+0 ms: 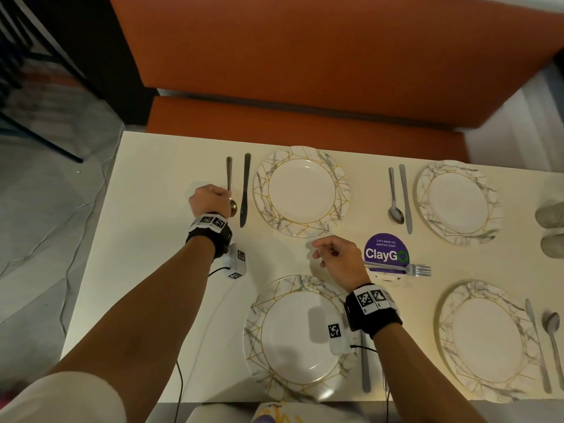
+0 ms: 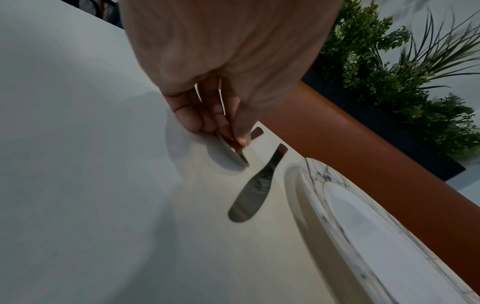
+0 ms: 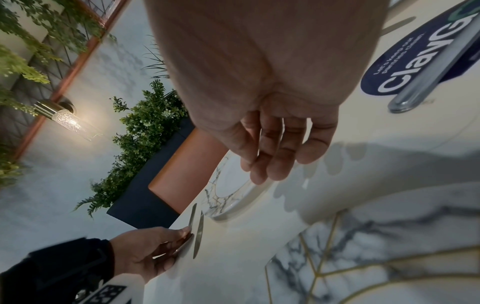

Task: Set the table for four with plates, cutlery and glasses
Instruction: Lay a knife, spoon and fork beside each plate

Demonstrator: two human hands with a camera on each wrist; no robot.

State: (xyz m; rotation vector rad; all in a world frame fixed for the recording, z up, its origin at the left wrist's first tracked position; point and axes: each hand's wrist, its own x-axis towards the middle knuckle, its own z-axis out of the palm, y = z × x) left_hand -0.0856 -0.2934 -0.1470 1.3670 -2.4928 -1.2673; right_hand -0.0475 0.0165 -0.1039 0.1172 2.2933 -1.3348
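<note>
So the spoon [image 1: 229, 184] is lying on the table [image 1: 158, 209] at the far-left setting, right beside the knife [image 1: 245, 190], which sits just left of that plate [image 1: 302, 190]. The left hand [image 1: 209, 201] has its fingers curled down onto the spoon near the bowl end, thumb and fingertips pinching it while it's flat on the table.

Right hand [image 1: 337, 259] is hovering over the middle of the table between the two left-side plates, fingers loosely bent, holding nothing. Just to its right a fork [image 1: 406, 268] lies across a purple sign [image 1: 386, 250].

The near-left plate [image 1: 265, 331] has a knife at its right edge, partly under the right wrist. The far-right plate [image 1: 457, 203] has its spoon and knife on its left, and the near-right plate [image 1: 485, 340] has them on its right. Two glasses [image 1: 551, 227] sit at the right edge, blurry.
</note>
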